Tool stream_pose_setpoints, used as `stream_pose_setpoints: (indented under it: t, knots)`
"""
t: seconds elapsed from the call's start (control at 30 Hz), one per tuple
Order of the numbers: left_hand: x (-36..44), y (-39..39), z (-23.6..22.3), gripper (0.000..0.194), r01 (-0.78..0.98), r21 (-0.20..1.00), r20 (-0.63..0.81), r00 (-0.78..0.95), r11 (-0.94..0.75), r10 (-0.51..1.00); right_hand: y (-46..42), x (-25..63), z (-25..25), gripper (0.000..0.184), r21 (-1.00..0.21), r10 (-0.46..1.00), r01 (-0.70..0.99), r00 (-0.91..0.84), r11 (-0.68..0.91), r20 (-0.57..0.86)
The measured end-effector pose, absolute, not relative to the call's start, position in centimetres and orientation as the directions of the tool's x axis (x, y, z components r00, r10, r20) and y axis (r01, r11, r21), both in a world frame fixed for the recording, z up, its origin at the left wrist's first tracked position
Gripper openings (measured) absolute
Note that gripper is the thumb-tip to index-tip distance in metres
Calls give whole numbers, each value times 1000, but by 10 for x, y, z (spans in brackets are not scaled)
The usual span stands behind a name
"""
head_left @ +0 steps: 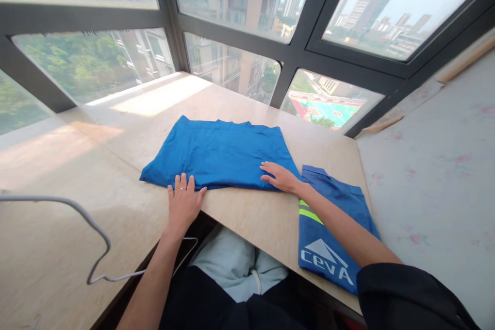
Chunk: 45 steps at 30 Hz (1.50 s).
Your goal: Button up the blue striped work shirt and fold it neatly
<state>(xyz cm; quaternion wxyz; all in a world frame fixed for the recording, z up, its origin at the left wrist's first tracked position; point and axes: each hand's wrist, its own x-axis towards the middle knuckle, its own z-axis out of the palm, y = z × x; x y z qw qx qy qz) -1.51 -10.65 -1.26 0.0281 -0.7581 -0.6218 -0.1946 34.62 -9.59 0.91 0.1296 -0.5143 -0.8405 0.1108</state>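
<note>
A blue piece of folded fabric (228,152), perhaps a garment, lies flat on the light stone-look counter (247,216). My left hand (184,201) rests at its near left edge, fingers spread, fingertips on the cloth; a ring shows on one finger. Over the right part of the same cloth, my right hand (280,176) lies with its fingers stretched out to the left. Under my right forearm is a second folded blue garment (328,255), with yellow-green and grey stripes and white lettering. The forearm hides part of it.
A grey-white cable (88,216) loops over the counter at left and hangs past the front edge. Dark-framed windows (235,33) rise behind the counter. A flower-patterned wall (433,185) bounds the right side. My lap is below the counter's edge.
</note>
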Motion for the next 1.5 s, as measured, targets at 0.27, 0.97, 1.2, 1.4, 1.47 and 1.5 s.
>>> stream_pose_setpoints:
  t: [0.27,0.97,1.2,1.4,1.47,1.5]
  knots:
    - [50,-144,5,24,800,287,285,454,-527,844,-114,330,14,17,-442,841,719,-502,536,202]
    - [103,-117,32,14,-441,603,-602,296,665,742,-60,351,41,41,-719,869,694,-383,46,-313]
    - [107,-84,32,15,-635,447,-676,222,630,703,-31,344,46,32,-714,878,693,-401,103,-262]
    - [115,-74,34,10,-655,391,-632,320,647,706,-2,335,46,29,-711,866,689,-433,139,-251]
    - [120,-74,34,18,-675,366,-598,357,641,717,9,333,44,29,-710,870,688,-433,149,-236]
    - [123,-73,33,20,-685,348,-585,375,640,720,15,332,43,29,-708,875,688,-429,157,-223]
